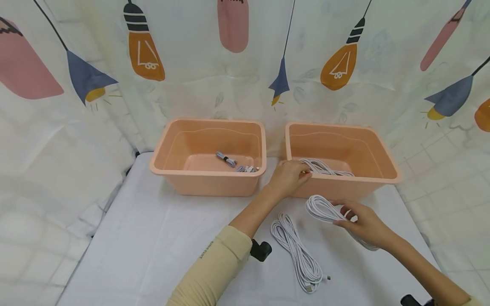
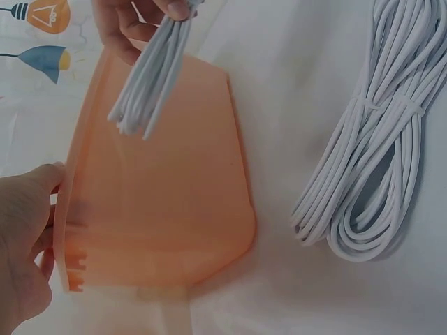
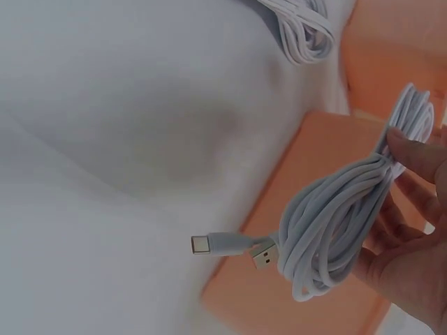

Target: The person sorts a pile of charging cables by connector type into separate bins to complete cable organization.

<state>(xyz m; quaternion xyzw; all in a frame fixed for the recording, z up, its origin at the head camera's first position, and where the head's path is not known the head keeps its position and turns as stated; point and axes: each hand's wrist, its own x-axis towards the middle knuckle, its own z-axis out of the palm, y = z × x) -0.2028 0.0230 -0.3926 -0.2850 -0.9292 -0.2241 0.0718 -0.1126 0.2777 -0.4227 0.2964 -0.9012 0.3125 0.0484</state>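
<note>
A coiled white cable (image 1: 320, 209) is held above the table (image 1: 134, 242), in front of the right-hand peach box (image 1: 346, 183); it is pinched between thumb and fingers in the grip of the right hand (image 1: 361, 225). At its end, a USB-C plug (image 3: 218, 243) and a USB-A plug (image 3: 263, 254) are exposed. The near left corner of that box is touched by the left hand (image 1: 288, 177), its fingers bent behind the rim; whether anything is pinched in that grip cannot be told. White cables (image 1: 325, 168) are contained in the box. Nearer the wearer, another white coil (image 1: 295, 250) is laid on the table. In the left-hand peach box (image 1: 212, 185), a grey cable (image 1: 226, 159) is fastened with a black tie. Behind, a curtain (image 1: 245, 93) is printed with bulbs and lamps.
</note>
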